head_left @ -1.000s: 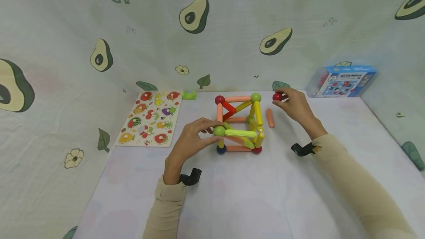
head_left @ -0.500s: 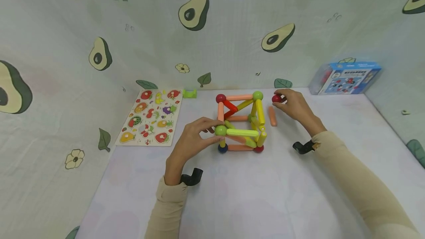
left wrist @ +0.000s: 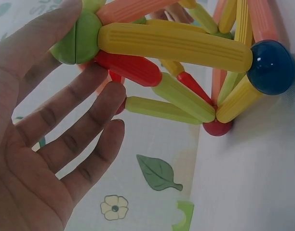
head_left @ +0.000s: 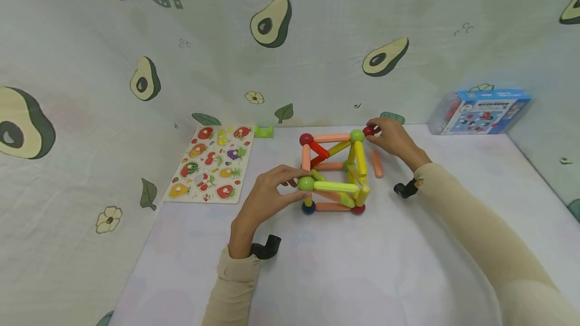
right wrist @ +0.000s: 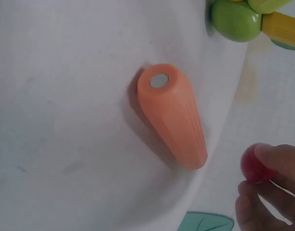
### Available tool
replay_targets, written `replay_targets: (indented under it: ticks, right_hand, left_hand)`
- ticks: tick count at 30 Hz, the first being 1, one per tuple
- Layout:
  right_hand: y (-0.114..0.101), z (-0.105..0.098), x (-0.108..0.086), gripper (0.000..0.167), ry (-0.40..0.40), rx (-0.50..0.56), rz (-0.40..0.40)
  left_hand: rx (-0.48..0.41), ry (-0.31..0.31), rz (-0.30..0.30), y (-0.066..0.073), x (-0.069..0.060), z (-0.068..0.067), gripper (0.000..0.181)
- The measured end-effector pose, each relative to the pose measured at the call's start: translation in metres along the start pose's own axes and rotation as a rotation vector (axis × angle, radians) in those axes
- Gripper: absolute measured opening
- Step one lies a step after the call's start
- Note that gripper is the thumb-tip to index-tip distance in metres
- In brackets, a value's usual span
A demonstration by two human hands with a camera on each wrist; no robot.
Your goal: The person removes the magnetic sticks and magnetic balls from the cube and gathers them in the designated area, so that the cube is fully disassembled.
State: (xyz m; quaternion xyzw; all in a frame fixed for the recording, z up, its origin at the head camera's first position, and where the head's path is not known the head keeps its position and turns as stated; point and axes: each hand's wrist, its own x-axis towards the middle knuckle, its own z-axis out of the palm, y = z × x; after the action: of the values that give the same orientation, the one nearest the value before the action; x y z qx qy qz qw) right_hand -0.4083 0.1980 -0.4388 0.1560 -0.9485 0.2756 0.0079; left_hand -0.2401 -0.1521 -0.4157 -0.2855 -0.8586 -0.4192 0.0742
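Observation:
A boxy frame of magnetic sticks and balls stands on the table, with a blue ball (left wrist: 270, 67) at a lower corner. My left hand (head_left: 268, 194) pinches the green ball (head_left: 305, 183) at its upper front-left corner; a yellow-green stick (head_left: 336, 187) runs right from that ball. At the back right, my right hand (head_left: 394, 137) holds a red ball (head_left: 368, 131) between thumb and fingertips. This ball is right beside the frame's upper green ball (head_left: 357, 136); whether they touch, I cannot tell. A loose salmon-coloured magnetic stick (right wrist: 174, 118) lies on the table below the right hand.
A fruit picture board (head_left: 210, 165) lies to the left, with a small bright green piece (head_left: 264, 132) behind it. In the back right corner stands a blue toy box (head_left: 481, 114). A cloth printed with avocados hangs behind the table.
My right hand has moved left with the red ball, up to the frame's back-right green ball. The left hand keeps its pinch on the front green ball. The head view has shifted slightly.

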Motion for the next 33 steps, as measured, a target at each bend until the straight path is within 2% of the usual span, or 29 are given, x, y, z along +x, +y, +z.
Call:
replay_targets:
  ticks: [9,13,23,29,33]
  right_hand:
    - [0.006,0.007,0.029,0.038,-0.001,-0.052,0.005]
    - [0.012,0.01,0.036,0.036,-0.022,-0.047,-0.002]
    - [0.018,0.021,0.045,0.031,-0.057,-0.065,0.043]
    - [0.007,0.015,0.046,0.036,-0.072,-0.059,0.054]
    - [-0.01,0.002,0.041,0.036,-0.057,-0.061,-0.007]
  left_hand:
    - [0.0,-0.008,-0.022,0.003,-0.003,0.003,0.047]
    - [-0.01,-0.013,-0.023,0.004,-0.003,0.005,0.047]
    - [-0.013,-0.025,-0.028,0.005,-0.003,0.007,0.047]
    - [-0.003,-0.016,-0.035,0.004,-0.001,0.005,0.048]
    - [0.01,-0.006,-0.035,0.002,0.001,0.0,0.048]
